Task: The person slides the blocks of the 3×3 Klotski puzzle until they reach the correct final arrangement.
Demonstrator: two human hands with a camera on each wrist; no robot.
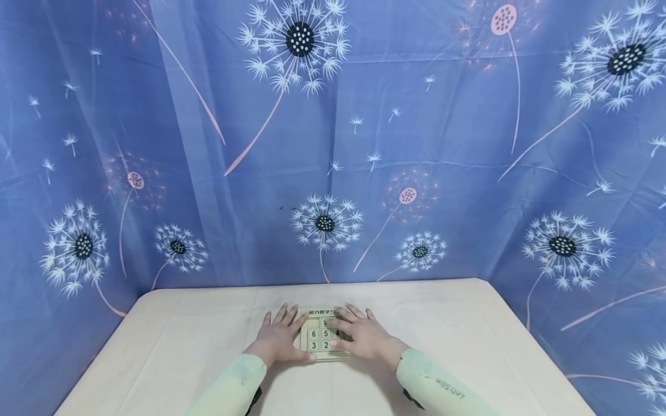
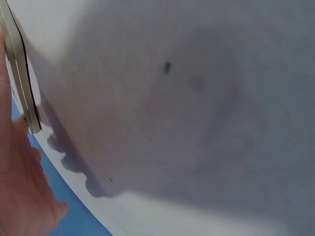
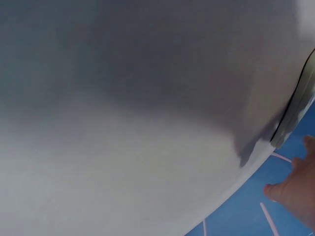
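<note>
A pale number slide puzzle lies flat on the table, with Chinese lettering along its far edge. Tiles 6, 5, 3 and 2 are readable; the right-hand tiles are partly covered. My left hand rests against the puzzle's left side, fingers spread and straight, thumb at the near left corner. Over the right side lies my right hand, its extended fingers and thumb touching or just above the tiles. The left wrist view catches the puzzle's side edge beside the hand; the right wrist view shows its opposite edge.
A cream-covered table with rounded far corners carries the puzzle. Behind and beside it hangs a blue curtain printed with dandelions. Both forearms wear pale green sleeves.
</note>
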